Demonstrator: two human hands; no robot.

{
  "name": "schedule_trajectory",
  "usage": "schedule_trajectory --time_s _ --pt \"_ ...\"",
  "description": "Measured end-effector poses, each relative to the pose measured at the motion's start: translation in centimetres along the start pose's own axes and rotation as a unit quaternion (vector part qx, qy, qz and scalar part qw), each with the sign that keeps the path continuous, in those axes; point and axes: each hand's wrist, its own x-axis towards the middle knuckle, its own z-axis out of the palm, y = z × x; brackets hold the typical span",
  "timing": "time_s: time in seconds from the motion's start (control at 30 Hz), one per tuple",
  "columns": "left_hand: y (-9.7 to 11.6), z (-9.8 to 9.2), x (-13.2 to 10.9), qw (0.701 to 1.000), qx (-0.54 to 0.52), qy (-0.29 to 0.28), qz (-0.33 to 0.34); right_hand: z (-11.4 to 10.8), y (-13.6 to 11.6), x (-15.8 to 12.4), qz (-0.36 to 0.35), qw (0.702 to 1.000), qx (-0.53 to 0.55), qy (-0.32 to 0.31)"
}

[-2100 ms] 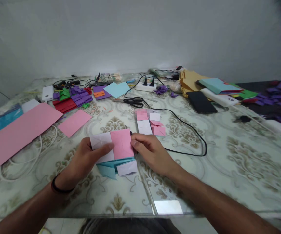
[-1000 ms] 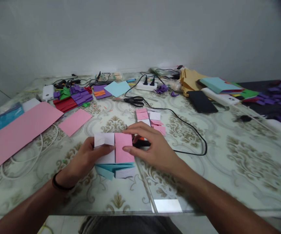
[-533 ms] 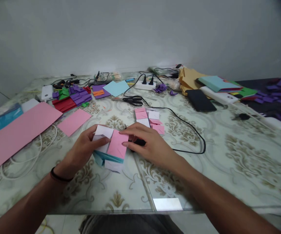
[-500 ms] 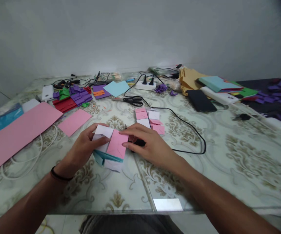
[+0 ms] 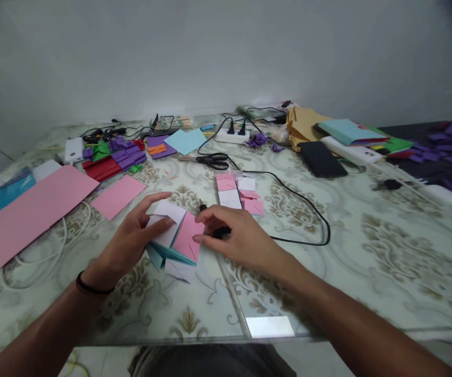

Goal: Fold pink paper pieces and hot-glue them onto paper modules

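Observation:
A folded paper piece (image 5: 163, 235) in white, pink and light blue sits just in front of me. My left hand (image 5: 137, 228) grips its left side, thumb on the white panel and index finger lifted away. With thumb and fingertips, my right hand (image 5: 234, 228) pinches the right edge of the pink panel. Partly hidden under that hand lies a black corded tool (image 5: 223, 231) with a pointed tip; its kind is unclear. Behind it rest pink and white folded papers (image 5: 229, 198).
Scissors (image 5: 213, 161) and a white power strip (image 5: 232, 136) lie farther back. Pink sheets (image 5: 37, 209) cover the left side, near a white cable (image 5: 66, 238). A phone (image 5: 323, 159) and stacked coloured paper (image 5: 349, 132) are at the right. The black cord (image 5: 324, 225) loops across the table.
The pink panel has tilted and separated from the white one along a widening gap. My left index finger has lifted and stretched out. My right fingers have curled at the pink edge.

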Motion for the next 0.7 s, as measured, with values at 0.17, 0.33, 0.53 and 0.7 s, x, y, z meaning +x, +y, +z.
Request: schedule_trajectory --time_s 0.17,0.33,0.53,0.7 --pt "-0.1 0.1 0.0 1.0 0.003 -0.016 -0.01 0.1 0.0 -0.3 -0.019 0.997 -0.073 0.003" --pt "-0.2 0.1 0.1 0.999 0.045 -0.024 -0.015 0.0 -0.2 -0.4 0.004 0.996 -0.088 0.017" --pt "-0.2 -0.3 -0.1 0.921 0.304 0.063 0.235 -0.1 -0.2 0.0 0.055 0.998 -0.022 0.036" --pt "0.2 0.3 -1.4 0.792 0.481 -0.06 0.371 0.2 -0.2 0.1 0.077 0.996 0.006 0.044"
